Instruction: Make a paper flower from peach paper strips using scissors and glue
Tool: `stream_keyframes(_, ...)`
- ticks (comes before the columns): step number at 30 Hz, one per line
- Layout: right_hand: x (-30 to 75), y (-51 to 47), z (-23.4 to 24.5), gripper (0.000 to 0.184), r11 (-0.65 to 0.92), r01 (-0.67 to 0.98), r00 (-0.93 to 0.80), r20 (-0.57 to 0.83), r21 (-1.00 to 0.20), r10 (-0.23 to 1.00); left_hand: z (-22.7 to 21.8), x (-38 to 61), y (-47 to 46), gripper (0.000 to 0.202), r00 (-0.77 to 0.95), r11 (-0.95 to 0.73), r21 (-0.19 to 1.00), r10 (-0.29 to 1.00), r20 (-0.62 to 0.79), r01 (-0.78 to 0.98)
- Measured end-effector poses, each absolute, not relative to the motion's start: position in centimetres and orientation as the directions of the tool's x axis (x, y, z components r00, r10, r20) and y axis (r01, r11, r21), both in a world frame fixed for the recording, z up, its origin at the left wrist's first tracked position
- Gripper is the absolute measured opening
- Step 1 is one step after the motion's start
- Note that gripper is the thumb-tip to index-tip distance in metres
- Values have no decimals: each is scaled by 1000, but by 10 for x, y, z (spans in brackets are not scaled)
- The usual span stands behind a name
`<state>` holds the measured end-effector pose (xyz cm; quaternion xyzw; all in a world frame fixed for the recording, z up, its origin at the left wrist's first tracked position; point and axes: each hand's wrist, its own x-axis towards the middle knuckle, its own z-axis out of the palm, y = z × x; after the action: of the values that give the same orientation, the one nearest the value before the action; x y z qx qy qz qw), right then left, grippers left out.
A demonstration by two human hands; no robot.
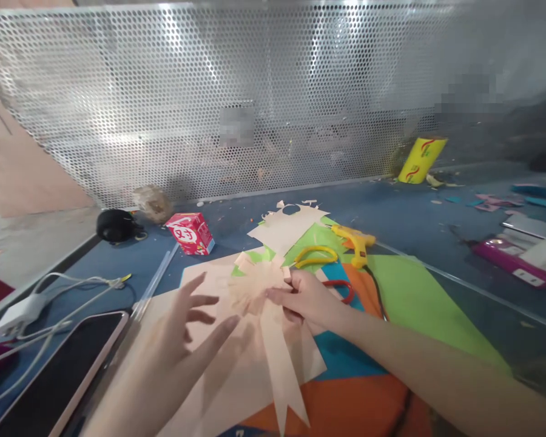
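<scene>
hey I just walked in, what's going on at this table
Someone is handling papercraft: their right hand grips the edge of a pale paper rosette, with a notched paper strip reaching from under it toward the person. The left hand is open, fingers spread, near the rosette's other side. Below are a pale sheet and a green sheet. A yellow glue gun lies beyond the right hand, and a phone sits at left.
</scene>
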<state>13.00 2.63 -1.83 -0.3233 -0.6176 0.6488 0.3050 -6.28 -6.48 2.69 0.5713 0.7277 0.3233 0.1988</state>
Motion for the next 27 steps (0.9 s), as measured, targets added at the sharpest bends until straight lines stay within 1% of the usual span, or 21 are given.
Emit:
stream_keyframes(3, 131, 26, -15, 34, -19, 41, -606, -40, -999, 794, 40, -46, -32, 73, -155, 56, 804, 987, 45, 592)
stream_keyframes(5, 132, 26, -12, 33, -32, 65, -587, -64, -997, 807, 46, -44, -15, 73, -122, 64, 843, 992, 2, 534)
stream_keyframes(8, 132, 27, -8, 31, -66, 68, -576, -93, -995, 812, 47, -47, 0, 66, -74, 87, 855, 996, -57, 511)
stream_keyframes(12, 132, 29, -7, 29, -84, 62, -614, -104, -995, 782, 38, -52, 5, 56, -53, 86, 885, 996, -69, 458)
stream_keyframes(15, 130, 29, -10, 27, -103, 42, -636, -106, -994, 764, 37, -59, 4, 51, -36, 63, 898, 998, -52, 435)
stream_keyframes(18, 128, 29, -11, 28, -110, -4, -648, -81, -994, 757, 41, -77, 3, 45, -41, 23, 898, 999, -6, 440)
stream_keyframes(20, 128, 29, -11, 24, -109, -8, -626, -80, -994, 776, 42, -98, 1, 40, -87, 22, 880, 996, 22, 475)
stream_keyframes(21, 129, 30, -10, 22, -108, -11, -607, -79, -994, 791, 41, -110, 0, 41, -90, 49, 863, 996, -4, 504)
stream_keyframes(22, 130, 31, -9, 21, -106, -16, -586, -76, -994, 807, 39, -122, -1, 43, -91, 96, 830, 994, -54, 549)
stream_keyframes(23, 131, 33, -8, 20, -103, -23, -567, -71, -994, 821, 37, -132, -2, 46, -45, 165, 775, 984, -174, 609)
stream_keyframes(24, 131, 34, -8, 20, -96, -34, -553, -62, -995, 831, 35, -139, -3, 47, -21, 192, 716, 970, -241, 671)
stream_keyframes(25, 132, 36, -7, 20, -86, -49, -544, -46, -995, 838, 34, -142, -4, 43, -48, 191, 671, 973, -225, 717)
stream_keyframes(26, 133, 37, -7, 21, -73, -66, -541, -26, -995, 841, 34, -141, -5, 38, -130, 190, 622, 981, -141, 760)
stream_keyframes(27, 133, 38, -7, 22, -61, -81, -542, -8, -995, 840, 34, -135, -5, 36, -223, 188, 568, 975, -7, 801)
